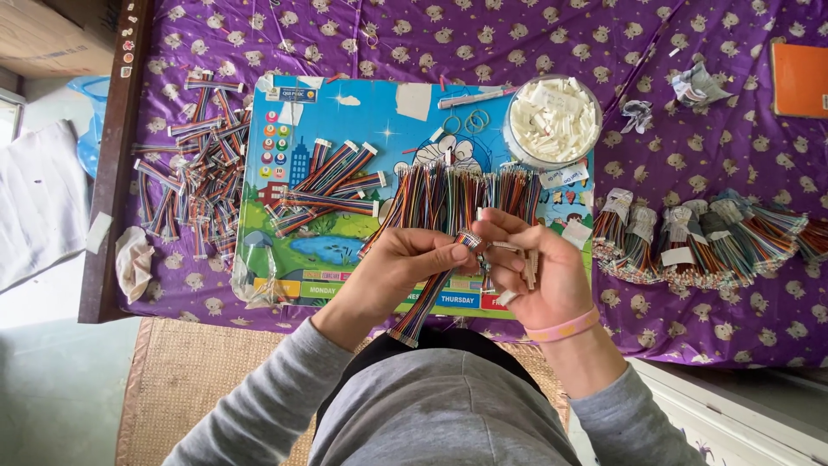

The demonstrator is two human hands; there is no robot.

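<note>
Left hand (405, 263): grip clamped on a flat ribbon cable (431, 298) of many colours, thumb on top near the cable's upper end.
Ribbon cable: its long axis slants from the lower left, where the loose end hangs off the tabletop edge toward the lap, up to the right, where its tip meets the right fingers.
Right hand (535, 272): grip closed on a few small white connectors (528, 263), fingertips touching the cable tip; a pink wristband (562, 328) sits on the wrist.
Relation: the cable tip lies between the two thumbs, just left of the right grip, and both hands are equally near it.
Board (362, 250): a bright picture board under the hands, carrying loose cables (332, 185) and a fanned row of wires (457, 190).
Bowl (553, 121): round, full of white connectors, beyond the right hand.
Bundles (707, 237): tagged wire bundles to the right on the purple cloth (733, 147).
Pile (194, 173): finished cables at far left.
</note>
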